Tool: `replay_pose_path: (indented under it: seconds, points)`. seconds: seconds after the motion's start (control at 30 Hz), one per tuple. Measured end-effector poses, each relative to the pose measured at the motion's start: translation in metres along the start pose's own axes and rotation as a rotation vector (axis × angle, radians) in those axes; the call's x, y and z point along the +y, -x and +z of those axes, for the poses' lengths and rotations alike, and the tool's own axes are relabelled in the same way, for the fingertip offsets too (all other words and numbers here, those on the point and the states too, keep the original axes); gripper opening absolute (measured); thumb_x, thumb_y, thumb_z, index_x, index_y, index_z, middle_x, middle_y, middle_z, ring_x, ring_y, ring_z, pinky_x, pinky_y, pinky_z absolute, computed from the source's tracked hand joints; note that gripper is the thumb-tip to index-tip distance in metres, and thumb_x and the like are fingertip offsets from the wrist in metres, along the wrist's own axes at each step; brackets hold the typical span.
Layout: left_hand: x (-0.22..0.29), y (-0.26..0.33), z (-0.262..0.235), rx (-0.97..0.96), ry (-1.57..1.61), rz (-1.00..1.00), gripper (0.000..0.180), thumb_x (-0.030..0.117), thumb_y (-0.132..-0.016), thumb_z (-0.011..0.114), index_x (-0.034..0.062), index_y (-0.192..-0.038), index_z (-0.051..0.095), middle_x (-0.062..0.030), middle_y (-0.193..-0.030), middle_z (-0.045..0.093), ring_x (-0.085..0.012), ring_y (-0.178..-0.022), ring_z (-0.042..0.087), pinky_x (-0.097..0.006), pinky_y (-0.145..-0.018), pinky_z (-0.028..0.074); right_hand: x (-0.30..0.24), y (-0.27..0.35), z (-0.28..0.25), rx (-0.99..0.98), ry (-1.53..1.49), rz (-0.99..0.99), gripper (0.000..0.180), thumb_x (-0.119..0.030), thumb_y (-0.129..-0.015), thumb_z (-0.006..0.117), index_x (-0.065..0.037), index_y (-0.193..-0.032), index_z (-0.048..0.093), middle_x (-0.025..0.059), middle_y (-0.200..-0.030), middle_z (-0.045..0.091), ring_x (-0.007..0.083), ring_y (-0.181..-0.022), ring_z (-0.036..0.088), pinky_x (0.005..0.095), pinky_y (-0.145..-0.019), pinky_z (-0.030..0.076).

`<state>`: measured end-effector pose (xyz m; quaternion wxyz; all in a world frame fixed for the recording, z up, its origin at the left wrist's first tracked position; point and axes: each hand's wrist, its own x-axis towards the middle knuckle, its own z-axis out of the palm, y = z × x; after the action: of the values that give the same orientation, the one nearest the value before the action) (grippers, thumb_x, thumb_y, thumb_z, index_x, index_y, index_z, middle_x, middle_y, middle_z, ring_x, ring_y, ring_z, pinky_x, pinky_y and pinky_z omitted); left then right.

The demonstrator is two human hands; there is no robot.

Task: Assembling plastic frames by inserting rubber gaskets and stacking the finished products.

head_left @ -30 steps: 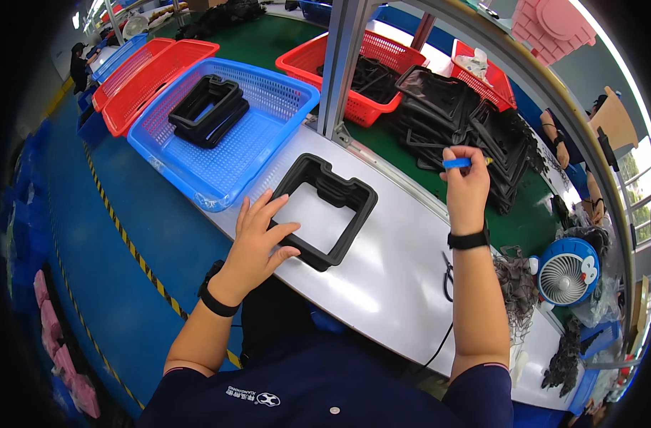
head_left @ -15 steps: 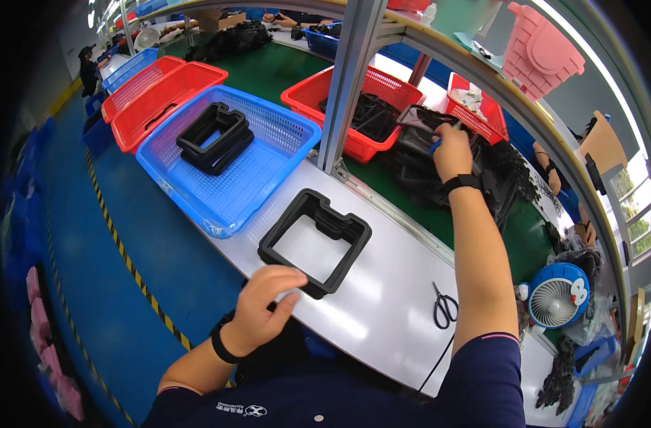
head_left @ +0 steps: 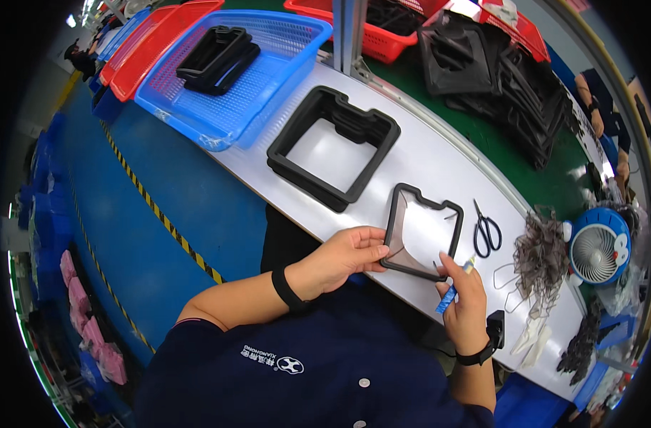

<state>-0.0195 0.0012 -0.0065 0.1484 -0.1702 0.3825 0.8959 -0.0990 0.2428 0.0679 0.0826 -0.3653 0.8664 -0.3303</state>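
Over the white table, my left hand (head_left: pixel 339 260) pinches the near left corner of a thin black rectangular frame (head_left: pixel 414 272) with a notched far edge. Grey translucent sheeting spans part of its opening, mostly on the left. My right hand (head_left: pixel 466 307) is closed round a slim blue tool (head_left: pixel 446 298) with a pale end; its kind is unclear. Those fingers are at the frame's near right corner; whether they also grip it I cannot tell. Further left lies a stack of similar black frames (head_left: pixel 311 187). Black-handled scissors (head_left: pixel 488 239) rest just right of the held frame.
A blue basket (head_left: pixel 197 118) with more black frames stands at the far left, beside red baskets (head_left: pixel 158 39). Behind the metal rail lies a pile of black pieces (head_left: pixel 511 93). Dark scraps (head_left: pixel 539 250) and a blue fan (head_left: pixel 600 246) are on the right. Another person's arm (head_left: pixel 591 107) shows beyond.
My right hand has come back from the black pile toward me, and a single frame is now before me. My left hand has moved right and taken its corner. The view has shifted.
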Motion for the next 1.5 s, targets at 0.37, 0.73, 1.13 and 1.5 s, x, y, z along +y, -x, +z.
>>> replay_pose_path:
  seconds: [0.37,0.73,1.13,1.5]
  points:
    - [-0.001,0.0,0.008,0.008,-0.036,-0.006,0.037,0.011,-0.1,0.06,0.0005,-0.135,0.053,-0.0085,-0.119,0.065,-0.0152,-0.109,0.064,-0.032,-0.097,0.053,-0.01,-0.001,0.062,0.31,-0.216,-0.211,0.027,0.005,-0.075,0.078,-0.002,-0.1,0.068,0.0114,-0.098,0.07,0.0301,-0.086,0.066,0.036,-0.075,0.052]
    - [0.0,0.008,0.014,0.036,-0.028,-0.003,0.035,0.013,-0.099,0.062,0.004,-0.132,0.054,-0.0047,-0.117,0.064,-0.0123,-0.106,0.063,-0.03,-0.094,0.052,-0.009,0.001,0.074,0.306,-0.205,-0.321,0.029,0.006,-0.072,0.08,-0.001,-0.097,0.066,0.0145,-0.112,0.07,0.0336,-0.092,0.066,0.0392,-0.079,0.054]
    - [0.012,0.04,0.004,0.196,-0.352,0.067,0.037,0.007,-0.098,0.06,-0.0008,-0.134,0.055,-0.0058,-0.117,0.065,-0.0096,-0.098,0.062,-0.026,-0.082,0.052,0.116,-0.007,-0.024,0.73,0.449,0.235,0.007,-0.004,-0.092,0.066,-0.004,-0.098,0.066,0.0133,-0.094,0.071,0.0265,-0.083,0.069,0.0365,-0.076,0.054]
    - [-0.01,0.04,0.02,0.285,-1.535,0.796,0.038,0.005,-0.08,0.077,0.0054,-0.117,0.065,-0.012,-0.111,0.056,-0.0297,-0.097,0.056,-0.038,-0.085,0.047,0.115,0.031,-0.043,0.633,0.083,0.227,0.01,-0.006,-0.088,0.072,0.001,-0.092,0.067,0.0189,-0.128,0.065,0.0247,-0.11,0.063,0.0345,-0.089,0.049]
